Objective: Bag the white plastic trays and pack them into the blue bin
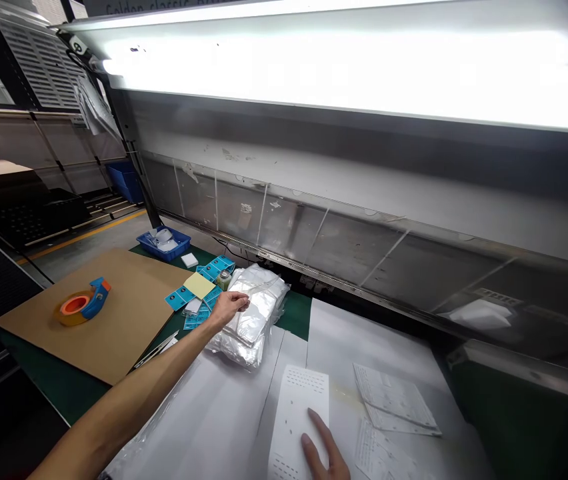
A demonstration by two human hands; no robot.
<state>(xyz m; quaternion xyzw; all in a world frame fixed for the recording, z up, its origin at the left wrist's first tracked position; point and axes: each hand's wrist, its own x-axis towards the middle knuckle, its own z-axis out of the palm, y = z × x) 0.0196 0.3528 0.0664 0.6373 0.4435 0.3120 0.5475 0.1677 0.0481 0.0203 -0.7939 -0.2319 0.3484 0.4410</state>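
My left hand [229, 309] reaches over a stack of clear plastic bags [259, 297], its fingertips pinched on a bag at the top of the stack. My right hand [325, 453] rests on a white slotted panel [300, 393], with the visible fingers apart on its surface. The panel lies on the pale worktop and has rows of small dark slots at both ends. Part of the right hand is cut off by the lower edge of the view. Left of the bags are blue printed label sheets [179, 298] and a yellow note pad [199, 285].
An orange tape roll in a blue dispenser [84, 303] sits on brown cardboard [129, 273]. Behind it is a blue tray [184, 245]. Printed sheets [394, 397] lie right of the panel. A bright lamp [339, 67] hangs low over the bench.
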